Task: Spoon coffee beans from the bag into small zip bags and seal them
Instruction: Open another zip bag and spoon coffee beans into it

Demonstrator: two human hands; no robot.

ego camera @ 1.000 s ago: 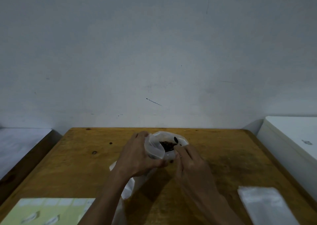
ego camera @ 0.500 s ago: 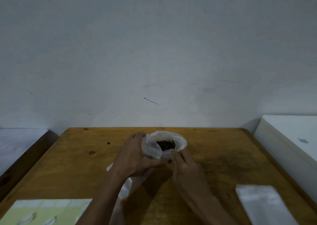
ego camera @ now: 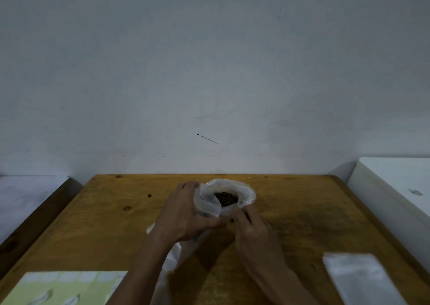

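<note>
Plain, dim indoor room, likely a home or small packing corner; exact kind can't be told. Landmark: worn wooden table [ego camera: 302, 211] with knots and stains, pushed against a bare scuffed white wall [ego camera: 209, 72]. Right of the table, a white cabinet or appliance [ego camera: 395, 183]. Left of the table, a lower pale surface [ego camera: 25, 193]. No shop or lab fittings visible.

Ahead of you a wooden table [ego camera: 302, 214] meets a pale wall [ego camera: 209, 60] scored by one dark scratch [ego camera: 207, 138], a white box [ego camera: 395, 179] stands just beside its right edge, and a pale green printed sheet [ego camera: 62, 288] lies at its near left corner.
</note>
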